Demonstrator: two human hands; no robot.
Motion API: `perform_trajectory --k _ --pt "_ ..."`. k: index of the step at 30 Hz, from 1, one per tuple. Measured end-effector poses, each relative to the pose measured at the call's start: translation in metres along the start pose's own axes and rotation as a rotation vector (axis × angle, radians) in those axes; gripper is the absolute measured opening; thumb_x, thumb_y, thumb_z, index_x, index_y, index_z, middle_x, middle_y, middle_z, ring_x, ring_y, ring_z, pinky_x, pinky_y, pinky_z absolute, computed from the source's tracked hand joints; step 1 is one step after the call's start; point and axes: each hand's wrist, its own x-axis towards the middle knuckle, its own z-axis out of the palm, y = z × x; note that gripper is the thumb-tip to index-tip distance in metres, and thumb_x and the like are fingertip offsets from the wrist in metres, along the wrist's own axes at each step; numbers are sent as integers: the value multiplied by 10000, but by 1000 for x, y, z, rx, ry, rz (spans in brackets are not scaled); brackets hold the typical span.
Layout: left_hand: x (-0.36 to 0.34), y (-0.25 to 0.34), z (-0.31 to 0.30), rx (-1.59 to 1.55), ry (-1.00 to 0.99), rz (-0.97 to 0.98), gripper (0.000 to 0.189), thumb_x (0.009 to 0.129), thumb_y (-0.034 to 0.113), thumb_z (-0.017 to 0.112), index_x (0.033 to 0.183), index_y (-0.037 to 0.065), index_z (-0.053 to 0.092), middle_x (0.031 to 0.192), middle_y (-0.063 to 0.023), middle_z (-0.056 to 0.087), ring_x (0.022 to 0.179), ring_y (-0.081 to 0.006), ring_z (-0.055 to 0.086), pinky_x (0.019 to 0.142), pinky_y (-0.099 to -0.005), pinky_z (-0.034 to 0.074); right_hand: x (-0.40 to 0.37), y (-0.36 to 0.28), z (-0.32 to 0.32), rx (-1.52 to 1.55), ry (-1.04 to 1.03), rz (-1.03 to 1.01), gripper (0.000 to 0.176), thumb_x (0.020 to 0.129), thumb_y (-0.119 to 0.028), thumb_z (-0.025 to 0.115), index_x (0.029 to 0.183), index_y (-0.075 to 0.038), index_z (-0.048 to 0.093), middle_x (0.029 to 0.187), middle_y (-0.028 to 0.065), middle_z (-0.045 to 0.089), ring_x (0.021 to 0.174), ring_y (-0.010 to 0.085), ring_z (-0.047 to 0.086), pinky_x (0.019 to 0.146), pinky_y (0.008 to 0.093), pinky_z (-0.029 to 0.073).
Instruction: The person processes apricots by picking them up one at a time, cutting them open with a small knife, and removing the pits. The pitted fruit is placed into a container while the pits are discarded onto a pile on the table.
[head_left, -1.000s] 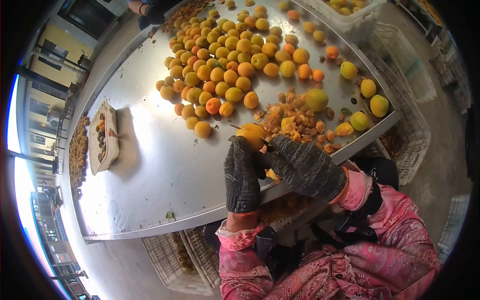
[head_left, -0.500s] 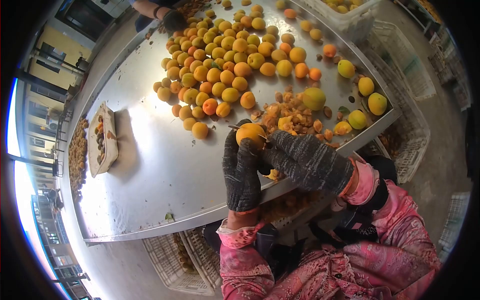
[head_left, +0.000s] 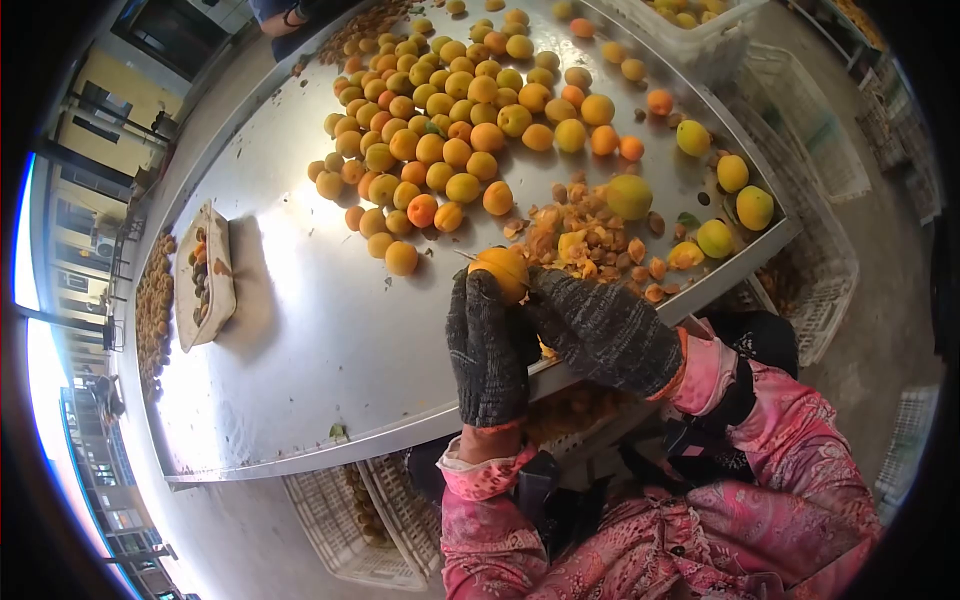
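Both of my hands wear dark knitted gloves and meet over the near edge of a steel table. My left hand grips an orange apricot from below. My right hand closes against the same apricot from the right, with a thin knife blade sticking out to the fruit's left. A big heap of whole apricots covers the far half of the table. A pile of pits and cut pieces lies just right of the held fruit.
A white tray with dark pits sits at the table's left. Yellow-green fruits lie at the right corner. White plastic crates stand under and beside the table. Another person's arm shows at the far end.
The apricot has turned slightly in my hands, which shifted a little along the table edge. The other person's hand at the far end reached toward the heap, then drew back.
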Motion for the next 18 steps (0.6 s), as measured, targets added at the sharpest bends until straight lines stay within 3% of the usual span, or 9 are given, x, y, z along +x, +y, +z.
perform_trajectory --k 2,5,7,8,10,14,16,17,18 --pt "1 17 0 -519 -1 -435 332 865 310 542 1016 14 539 738 -32 540 557 -91 484 480 -211 378 2 -4 -2 172 -21 162 313 841 -137 515 1129 -14 530 1068 201 553 897 326 587 720 394 495" --pt "4 10 1 -344 53 -280 299 852 263 556 1010 10 545 742 -30 553 523 -76 476 447 -203 369 3 0 0 175 9 86 293 847 -128 520 1116 -12 532 953 168 599 808 314 607 697 387 495" --pt "3 11 -2 -306 35 -253 300 852 266 552 1008 10 550 732 -27 554 506 -69 467 429 -198 356 11 9 -7 -61 146 -384 261 862 -112 504 1100 -12 538 846 135 620 729 299 613 662 370 494" --pt "2 12 -2 -266 10 -227 301 852 268 549 1005 9 554 722 -24 555 488 -62 457 411 -192 344 11 7 -13 -62 147 -386 261 862 -112 504 1100 -12 538 846 135 620 729 299 613 662 370 494" --pt "1 12 -2 -251 -7 -201 291 851 262 546 995 9 554 718 -24 557 480 -64 455 401 -189 337 15 -4 -31 912 -376 547 257 847 -93 510 1088 -11 546 898 132 607 751 271 600 652 354 489" --pt "0 5 8 -303 12 -227 294 868 291 529 968 15 552 700 -27 553 499 -73 468 430 -198 363 9 8 -29 991 -383 508 262 829 -94 525 1076 -11 550 923 122 591 747 246 587 637 345 486" --pt "2 -3 7 -345 9 -323 316 874 320 524 972 21 548 711 -32 555 527 -77 481 455 -206 377 1 24 -7 -250 99 -412 256 813 -105 538 1051 -14 555 954 111 577 767 234 582 630 355 483" --pt "3 -7 7 -385 3 -421 338 880 349 518 976 26 544 721 -37 556 555 -82 494 480 -214 392 -2 21 -7 -247 99 -411 256 813 -105 538 1051 -14 555 954 111 577 767 234 582 630 355 483" --pt "4 -9 8 -382 2 -422 338 880 349 518 976 26 544 721 -37 556 555 -82 494 480 -214 392 1 8 -13 -132 -63 -168 303 800 -84 544 1090 3 546 1032 146 564 862 254 583 703 359 492"
